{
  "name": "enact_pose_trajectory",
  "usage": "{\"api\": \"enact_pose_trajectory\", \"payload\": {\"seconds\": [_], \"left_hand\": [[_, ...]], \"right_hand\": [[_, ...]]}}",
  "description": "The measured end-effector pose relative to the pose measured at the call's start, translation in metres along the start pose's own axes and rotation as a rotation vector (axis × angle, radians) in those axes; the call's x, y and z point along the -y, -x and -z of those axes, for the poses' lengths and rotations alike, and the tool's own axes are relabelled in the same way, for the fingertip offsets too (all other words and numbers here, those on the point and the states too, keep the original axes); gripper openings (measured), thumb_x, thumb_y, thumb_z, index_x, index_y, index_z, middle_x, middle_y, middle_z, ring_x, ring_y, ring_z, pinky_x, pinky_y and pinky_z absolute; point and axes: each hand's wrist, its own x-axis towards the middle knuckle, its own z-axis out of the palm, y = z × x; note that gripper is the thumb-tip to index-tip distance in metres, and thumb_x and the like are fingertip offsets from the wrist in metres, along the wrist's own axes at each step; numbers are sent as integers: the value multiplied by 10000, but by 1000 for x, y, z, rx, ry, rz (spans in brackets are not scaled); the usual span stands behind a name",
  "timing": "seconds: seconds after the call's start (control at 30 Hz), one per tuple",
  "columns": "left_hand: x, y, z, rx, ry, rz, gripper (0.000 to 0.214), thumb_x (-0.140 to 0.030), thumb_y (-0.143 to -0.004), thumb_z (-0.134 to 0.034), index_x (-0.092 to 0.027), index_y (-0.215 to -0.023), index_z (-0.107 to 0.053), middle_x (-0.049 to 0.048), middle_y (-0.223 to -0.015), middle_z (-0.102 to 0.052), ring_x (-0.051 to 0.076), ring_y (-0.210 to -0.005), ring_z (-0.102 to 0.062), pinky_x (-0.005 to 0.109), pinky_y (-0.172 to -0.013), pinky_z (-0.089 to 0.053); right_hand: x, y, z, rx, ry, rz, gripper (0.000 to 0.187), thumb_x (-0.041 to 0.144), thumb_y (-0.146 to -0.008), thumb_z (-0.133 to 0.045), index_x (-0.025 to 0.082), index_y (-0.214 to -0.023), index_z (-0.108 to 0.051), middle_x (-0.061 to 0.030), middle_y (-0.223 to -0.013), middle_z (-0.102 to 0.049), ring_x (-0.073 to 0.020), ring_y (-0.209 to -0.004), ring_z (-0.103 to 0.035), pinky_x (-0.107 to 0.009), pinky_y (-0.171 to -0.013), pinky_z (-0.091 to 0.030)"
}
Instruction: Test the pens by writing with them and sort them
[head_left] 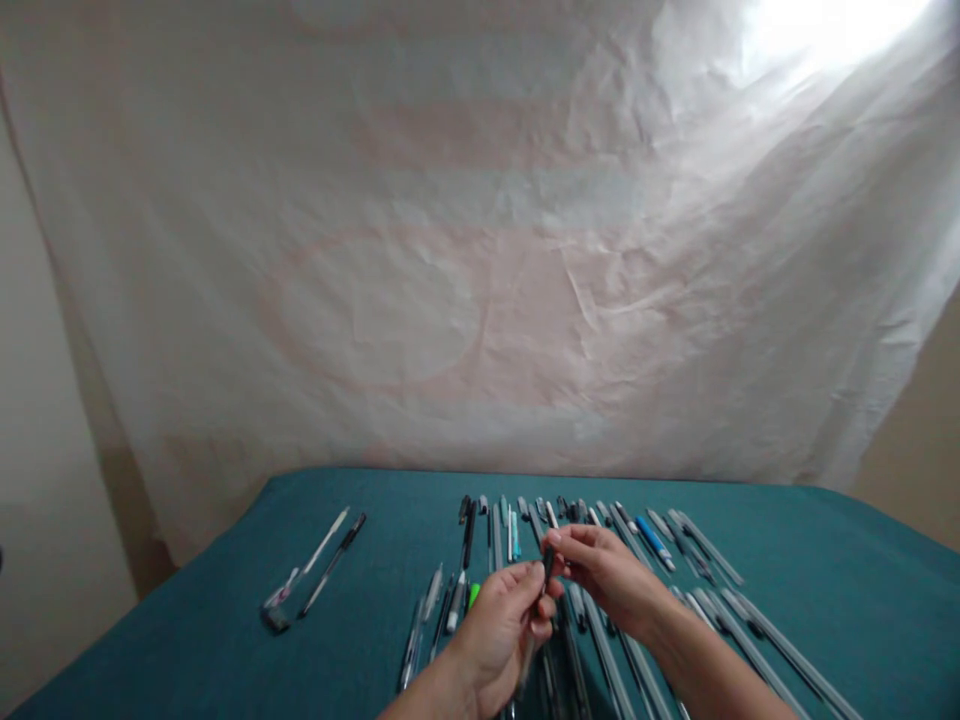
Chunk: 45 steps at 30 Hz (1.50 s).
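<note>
My left hand (499, 625) is closed around a dark-tipped pen (548, 566) held upright at a tilt over the middle of the table. The fingertips of my right hand (604, 572) pinch the same pen at its dark upper end. Its lower part runs down behind my left fingers and is partly hidden. Beneath both hands lie rows of pens, some covered by my hands and forearms. A bright green piece (473, 596) shows beside my left hand, and a blue pen (655, 543) lies beyond my right wrist.
A green cloth (202, 640) covers the table. At the left lie a dark pen (334, 563), a white pen (328, 540) and a small clear-and-dark object (276, 608) that I cannot make out. More pens (780, 640) lie at the right. A pale sheet (420, 330) hangs behind.
</note>
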Motion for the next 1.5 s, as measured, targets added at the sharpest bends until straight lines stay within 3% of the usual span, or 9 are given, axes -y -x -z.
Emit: {"api": "enact_pose_trajectory", "payload": {"seconds": [0.17, 0.37, 0.57, 0.77, 0.9, 1.03, 1.17, 1.37, 1.5], "left_hand": [[0, -1, 2, -5, 91, 23, 152, -242, -762, -601, -92, -786, -600, 24, -711, -526, 11, -486, -405, 109, -410, -260], [-4, 3, -3, 72, 24, 0, 181, -275, -758, -593, -97, -789, -596, 22, -697, -526, 20, -485, -400, 128, -415, -244], [-5, 2, -3, 20, -48, 4, 260, -347, -698, -650, -105, -770, -587, -2, -652, -515, 16, -448, -355, 153, -403, -192], [2, -1, 4, -23, -23, 11, 253, -352, -711, -638, -116, -756, -557, -13, -646, -502, 10, -441, -342, 151, -406, -167], [4, -2, 4, -32, -35, 18, 266, -371, -718, -623, -117, -755, -554, -14, -637, -500, 12, -434, -336, 153, -407, -162], [3, -2, 3, -27, -63, 10, 294, -401, -719, -611, -120, -790, -559, -11, -642, -501, 15, -430, -329, 156, -402, -148], [2, -4, 4, -9, -116, -12, 313, -425, -711, -610, -121, -748, -545, -15, -620, -497, 12, -407, -294, 164, -392, -127], [3, -7, 6, -31, -142, 1, 336, -450, -701, -609, -123, -725, -535, -22, -614, -497, -2, -383, -248, 169, -385, -103], [4, -5, 5, -17, -159, 5, 348, -450, -705, -605, -115, -780, -551, -22, -615, -492, -3, -389, -256, 169, -388, -93]], "right_hand": [[4, 2, -1, 108, -99, -17, 305, 395, -659, -670, 119, -786, -655, -15, -650, -591, -94, -558, -518, -226, -587, -371], [-4, 1, -2, 50, -49, -70, 417, 537, -713, -553, 134, -798, -621, 5, -579, -555, -102, -516, -517, -231, -551, -377], [-6, 0, -2, 26, -68, 11, 299, 414, -655, -672, 139, -621, -559, 27, -548, -517, -82, -499, -478, -216, -537, -374], [-1, 2, -3, 74, -104, -4, 246, 353, -642, -697, 131, -730, -638, -23, -730, -591, -98, -602, -518, -233, -625, -410], [-2, 2, -4, 66, -128, -27, 312, 419, -665, -662, 135, -793, -652, -37, -776, -602, -106, -629, -531, -246, -646, -418], [-5, 0, -5, 18, -74, -39, 393, 524, -671, -605, 134, -718, -620, -7, -633, -569, -94, -545, -499, -234, -571, -397], [-5, 0, -5, -41, 13, 5, 356, 462, -607, -688, 128, -600, -565, 16, -535, -531, -86, -505, -472, -225, -558, -382], [1, 3, -3, 50, -57, 10, 271, 380, -640, -689, 122, -709, -642, -22, -694, -591, -107, -627, -519, -247, -664, -420], [1, 4, -6, 13, -32, -33, 347, 464, -679, -626, 123, -741, -643, -10, -645, -571, -92, -568, -500, -233, -601, -412]]}}
